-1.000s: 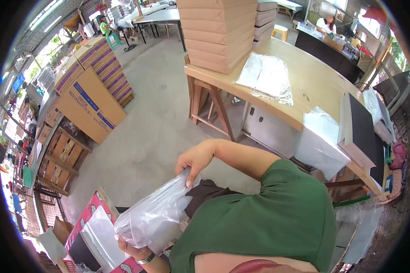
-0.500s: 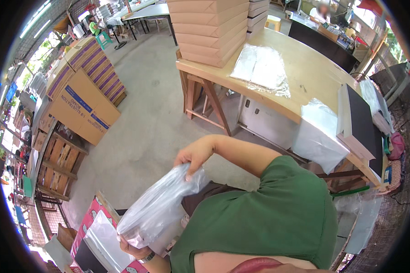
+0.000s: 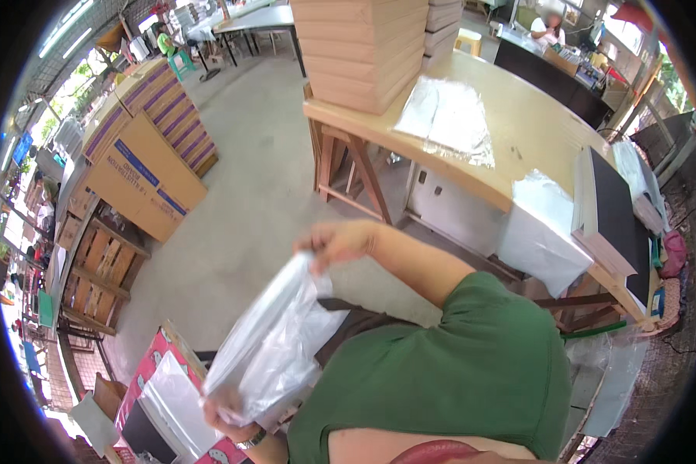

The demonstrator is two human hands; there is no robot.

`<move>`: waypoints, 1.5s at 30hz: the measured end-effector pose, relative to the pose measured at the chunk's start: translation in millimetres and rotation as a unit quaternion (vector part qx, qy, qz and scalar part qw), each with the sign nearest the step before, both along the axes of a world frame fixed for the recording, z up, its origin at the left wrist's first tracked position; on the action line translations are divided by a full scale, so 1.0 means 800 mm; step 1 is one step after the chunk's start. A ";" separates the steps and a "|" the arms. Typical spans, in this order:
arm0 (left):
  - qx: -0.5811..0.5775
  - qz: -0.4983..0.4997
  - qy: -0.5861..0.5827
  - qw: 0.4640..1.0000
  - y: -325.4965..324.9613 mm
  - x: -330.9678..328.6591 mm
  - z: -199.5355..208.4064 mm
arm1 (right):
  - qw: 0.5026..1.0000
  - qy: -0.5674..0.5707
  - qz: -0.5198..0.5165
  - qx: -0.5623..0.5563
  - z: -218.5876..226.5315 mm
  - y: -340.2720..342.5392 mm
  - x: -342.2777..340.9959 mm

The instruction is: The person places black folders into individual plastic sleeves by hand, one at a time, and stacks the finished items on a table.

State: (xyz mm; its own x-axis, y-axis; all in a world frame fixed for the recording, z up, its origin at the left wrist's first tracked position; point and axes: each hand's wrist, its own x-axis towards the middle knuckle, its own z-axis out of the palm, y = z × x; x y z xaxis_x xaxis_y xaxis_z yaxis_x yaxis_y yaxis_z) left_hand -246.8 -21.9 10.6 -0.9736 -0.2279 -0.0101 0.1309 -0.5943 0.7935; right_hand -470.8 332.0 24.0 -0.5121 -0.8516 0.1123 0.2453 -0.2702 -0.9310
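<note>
We have a length of clear plastic (image 3: 274, 332) pulled out slantwise in front of us, its upper end in our right hand (image 3: 334, 241) and its lower end in our left hand (image 3: 228, 414). It spans the gap between the two, touching both, with loose folds sagging toward our dark trousers. Our right fingers are closed together on its top corner; our left fingers curl around the bottom end, though blur hides the exact grip.

As far as we can judge, the handling is partway through: the plastic is lifted and drawn out lengthwise, but it is neither laid down nor let go. Whether it is a bag or a plain sheet, and whether anything is inside, we cannot tell.

Just beyond our left hand is a pink patterned surface (image 3: 135, 385), bearing flat clear sheets (image 3: 179, 398) and a dark board (image 3: 145, 431). Farther off, to our right, a wooden table (image 3: 533, 131) carries a tall stack of brown wrapped packages (image 3: 348, 54), a shiny flat plastic piece (image 3: 445, 116) and a thick black-topped block (image 3: 619, 209). Well apart on the left, cartons (image 3: 143, 178) rise behind a slatted wooden pallet (image 3: 100, 267).
</note>
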 end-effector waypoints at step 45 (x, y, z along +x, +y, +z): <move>0.161 0.599 -0.145 0.771 0.124 0.350 -0.023 | 0.809 0.077 0.572 0.110 0.018 -0.422 0.158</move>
State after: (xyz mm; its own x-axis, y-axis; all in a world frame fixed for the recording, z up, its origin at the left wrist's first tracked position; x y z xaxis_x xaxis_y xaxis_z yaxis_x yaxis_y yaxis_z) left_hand 33.5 77.2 -7.5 -0.0139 -0.9023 -0.4309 0.5839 -0.3572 0.7291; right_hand -344.2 -5.9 38.6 0.6302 -0.7672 -0.1196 0.0944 0.2286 -0.9689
